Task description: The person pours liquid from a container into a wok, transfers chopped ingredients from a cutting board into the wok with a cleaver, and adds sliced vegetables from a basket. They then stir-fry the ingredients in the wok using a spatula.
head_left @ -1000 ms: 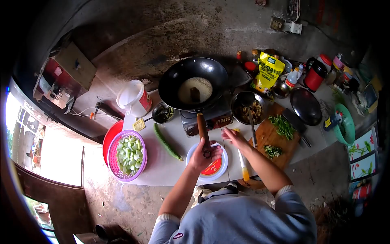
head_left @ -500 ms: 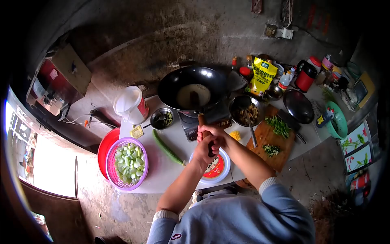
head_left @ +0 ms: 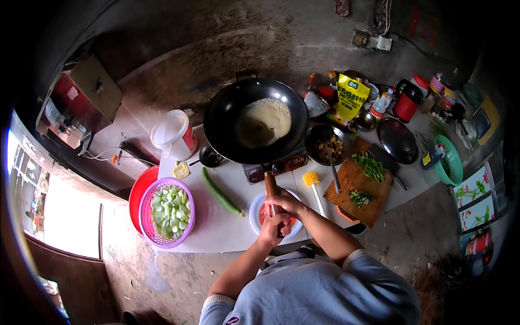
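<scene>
My left hand [head_left: 275, 227] is closed around the lower end of a wooden wok handle, close to my body. Just above it, my right hand [head_left: 287, 203] wraps the same wooden handle [head_left: 270, 184]. The black wok [head_left: 219, 122] is tilted, its inside facing me, over a portable stove [head_left: 254, 173] that it partly hides. Pale, frothy liquid [head_left: 273, 119] spreads across the wok's bottom and right side. Under my hands lies a round tub with a red-and-white lid [head_left: 254, 216], partly covered by them.
Left of the stove are a cucumber [head_left: 219, 192], a pink basket of chopped vegetable [head_left: 192, 216], a white bucket [head_left: 162, 135] and a small dark bowl [head_left: 210, 157]. On the right are a yellow brush [head_left: 311, 179], a pan with a ladle [head_left: 338, 143] and a cutting board [head_left: 379, 206] with chopped greens.
Both hands have drawn the handle toward my body, and the wok has tipped to show more of its inside. The liquid has spread up and to the right.
</scene>
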Action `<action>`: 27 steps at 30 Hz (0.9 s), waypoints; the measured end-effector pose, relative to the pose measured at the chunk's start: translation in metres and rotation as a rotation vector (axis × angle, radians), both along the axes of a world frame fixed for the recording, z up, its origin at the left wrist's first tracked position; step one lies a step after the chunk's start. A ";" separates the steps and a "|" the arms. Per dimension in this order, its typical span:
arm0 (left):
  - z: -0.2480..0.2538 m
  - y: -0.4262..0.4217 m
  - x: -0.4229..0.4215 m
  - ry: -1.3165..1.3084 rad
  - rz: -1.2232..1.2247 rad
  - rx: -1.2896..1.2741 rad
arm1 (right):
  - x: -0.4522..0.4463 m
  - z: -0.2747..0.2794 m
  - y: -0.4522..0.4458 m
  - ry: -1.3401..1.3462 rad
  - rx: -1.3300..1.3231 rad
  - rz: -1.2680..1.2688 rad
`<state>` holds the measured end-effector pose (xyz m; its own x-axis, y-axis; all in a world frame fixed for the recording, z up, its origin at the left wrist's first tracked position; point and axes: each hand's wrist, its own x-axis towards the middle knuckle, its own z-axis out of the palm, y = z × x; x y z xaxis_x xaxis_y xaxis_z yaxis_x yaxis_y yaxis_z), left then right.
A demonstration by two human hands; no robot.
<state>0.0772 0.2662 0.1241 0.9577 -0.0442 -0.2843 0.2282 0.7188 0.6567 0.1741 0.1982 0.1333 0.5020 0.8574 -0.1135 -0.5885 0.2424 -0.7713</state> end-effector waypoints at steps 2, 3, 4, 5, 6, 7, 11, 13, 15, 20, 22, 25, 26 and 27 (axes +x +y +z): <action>-0.018 0.000 -0.006 0.040 -0.089 -0.105 | -0.002 -0.017 -0.004 -0.140 -0.038 0.027; -0.024 -0.001 -0.008 0.016 -0.104 -0.120 | -0.003 -0.025 -0.006 -0.194 -0.068 0.001; -0.024 -0.003 -0.008 0.008 -0.100 -0.126 | -0.003 -0.025 -0.009 -0.202 -0.074 0.005; -0.024 -0.003 -0.009 -0.025 -0.138 -0.122 | -0.003 -0.026 -0.011 -0.235 -0.117 -0.010; -0.024 -0.005 -0.011 -0.055 -0.173 -0.118 | -0.004 -0.026 -0.013 -0.265 -0.160 -0.023; -0.023 -0.006 -0.011 -0.048 -0.181 -0.135 | -0.006 -0.021 -0.013 -0.273 -0.177 -0.050; -0.012 -0.009 -0.010 -0.093 -0.193 -0.256 | -0.004 -0.003 -0.018 -0.340 -0.285 -0.075; -0.003 -0.011 -0.009 -0.081 -0.214 -0.358 | -0.004 0.008 -0.019 -0.325 -0.310 -0.080; 0.008 -0.013 -0.010 -0.050 -0.203 -0.374 | -0.008 0.019 -0.023 -0.293 -0.341 -0.101; 0.061 -0.018 -0.014 0.119 -0.129 -0.227 | -0.015 0.028 -0.028 -0.071 -0.212 -0.025; 0.072 -0.019 -0.016 0.175 -0.125 -0.151 | -0.021 0.036 -0.027 0.089 -0.041 -0.049; 0.077 -0.018 -0.021 0.179 -0.130 -0.088 | -0.029 0.040 -0.025 0.138 0.049 -0.035; 0.075 -0.017 -0.024 0.181 -0.132 -0.083 | -0.033 0.043 -0.025 0.162 0.076 -0.034; 0.071 -0.016 -0.028 0.180 -0.143 -0.080 | -0.034 0.039 -0.024 0.140 0.079 -0.029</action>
<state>0.0495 0.2505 0.1954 0.8744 -0.2048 -0.4398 0.4392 0.7191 0.5385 0.1404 0.1744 0.1724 0.5103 0.8520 -0.1171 -0.6808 0.3171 -0.6602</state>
